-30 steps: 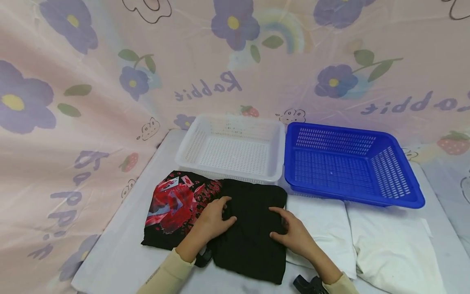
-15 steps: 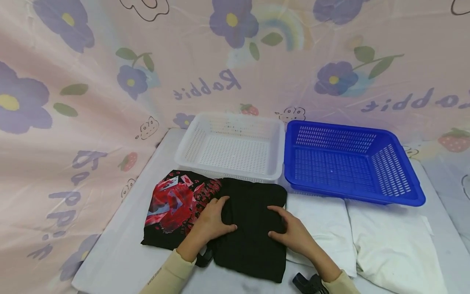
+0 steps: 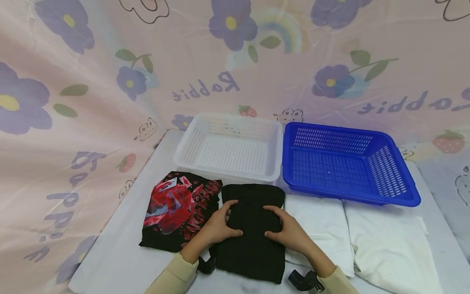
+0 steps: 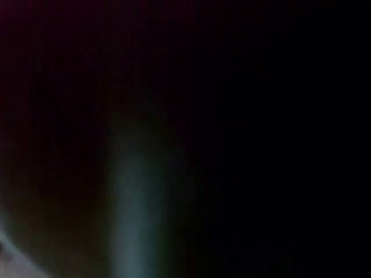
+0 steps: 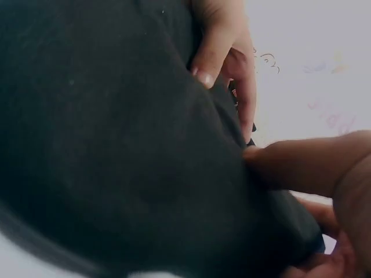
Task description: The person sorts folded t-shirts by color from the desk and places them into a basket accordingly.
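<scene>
Between both hands is a folded black garment (image 3: 253, 253); its kind does not show. My left hand (image 3: 219, 228) grips its left side, thumb on top and fingers at the edge. From the opposite side my right hand (image 3: 290, 232) holds it the same way. In the right wrist view the right thumb (image 5: 295, 165) lies on the dark cloth with fingers curled beneath, and the left hand (image 5: 225, 43) pinches the far edge. A folded black T-shirt (image 3: 176, 212) with a red print lies just left. The left wrist view is almost wholly dark.
Behind the garments stand a white basket (image 3: 229, 173) and a blue basket (image 3: 352, 196), side by side. Two folded white garments (image 3: 319, 232) lie to the right, partly below the blue basket's front edge. A patterned curtain (image 3: 205, 49) encloses the white table (image 3: 114, 253).
Both hands have closed in on the black garment, which is now narrower. Its left edge has drawn right, leaving a gap beside the printed T-shirt.
</scene>
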The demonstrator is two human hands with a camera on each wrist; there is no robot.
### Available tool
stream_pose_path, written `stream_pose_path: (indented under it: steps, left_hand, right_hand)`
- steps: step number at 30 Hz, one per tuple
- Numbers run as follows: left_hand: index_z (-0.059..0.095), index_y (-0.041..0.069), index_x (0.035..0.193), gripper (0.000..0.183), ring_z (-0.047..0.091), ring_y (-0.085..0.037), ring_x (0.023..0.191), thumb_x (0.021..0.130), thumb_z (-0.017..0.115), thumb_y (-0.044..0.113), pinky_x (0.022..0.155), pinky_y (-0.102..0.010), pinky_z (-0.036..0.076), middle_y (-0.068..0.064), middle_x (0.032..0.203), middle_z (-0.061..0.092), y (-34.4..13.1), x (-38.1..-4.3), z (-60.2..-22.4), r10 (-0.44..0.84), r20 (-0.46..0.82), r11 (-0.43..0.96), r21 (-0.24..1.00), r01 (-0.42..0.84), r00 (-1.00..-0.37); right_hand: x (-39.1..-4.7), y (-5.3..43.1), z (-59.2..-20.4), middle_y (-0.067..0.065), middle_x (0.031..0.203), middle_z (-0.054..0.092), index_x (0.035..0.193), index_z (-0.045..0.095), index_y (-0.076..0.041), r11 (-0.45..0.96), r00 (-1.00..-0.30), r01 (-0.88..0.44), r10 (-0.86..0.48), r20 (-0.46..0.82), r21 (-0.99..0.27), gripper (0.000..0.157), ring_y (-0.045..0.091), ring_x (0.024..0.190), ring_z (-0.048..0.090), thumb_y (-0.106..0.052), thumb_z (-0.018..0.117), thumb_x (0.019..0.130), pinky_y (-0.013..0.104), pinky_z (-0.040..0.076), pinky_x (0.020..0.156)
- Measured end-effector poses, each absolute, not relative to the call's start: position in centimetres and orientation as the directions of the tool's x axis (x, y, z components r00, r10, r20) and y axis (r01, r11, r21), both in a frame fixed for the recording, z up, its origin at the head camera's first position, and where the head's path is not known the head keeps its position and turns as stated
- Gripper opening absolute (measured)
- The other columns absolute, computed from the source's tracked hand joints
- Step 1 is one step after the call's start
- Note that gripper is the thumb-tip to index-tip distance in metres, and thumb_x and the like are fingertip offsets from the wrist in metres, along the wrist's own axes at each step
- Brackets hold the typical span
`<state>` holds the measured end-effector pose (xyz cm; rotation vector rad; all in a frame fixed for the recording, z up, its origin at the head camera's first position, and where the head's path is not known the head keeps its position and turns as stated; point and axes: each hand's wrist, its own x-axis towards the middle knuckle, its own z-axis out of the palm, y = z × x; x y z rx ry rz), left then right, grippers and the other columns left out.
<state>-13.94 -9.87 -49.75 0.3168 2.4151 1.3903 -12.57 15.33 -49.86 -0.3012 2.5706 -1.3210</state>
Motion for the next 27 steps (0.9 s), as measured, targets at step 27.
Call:
stream_pose_path:
  steps: [27]
  left_hand:
    - [0.032,0.023,0.147,0.073,0.057,-0.027,0.117,0.085,0.071,0.028,0.09,-0.043,0.048,-0.014,0.132,0.056,-10.3,-11.7,-48.4,0.482,-0.206,0.481,0.875,0.06,-0.852]
  right_hand:
    - [-10.3,15.8,-48.0,0.022,0.12,0.06,0.141,0.045,-0.021,0.366,-0.903,-0.113,-0.425,-0.058,-0.924,0.067,0.01,0.064,0.065,-0.014,0.075,0.082,0.027,0.054,0.064]
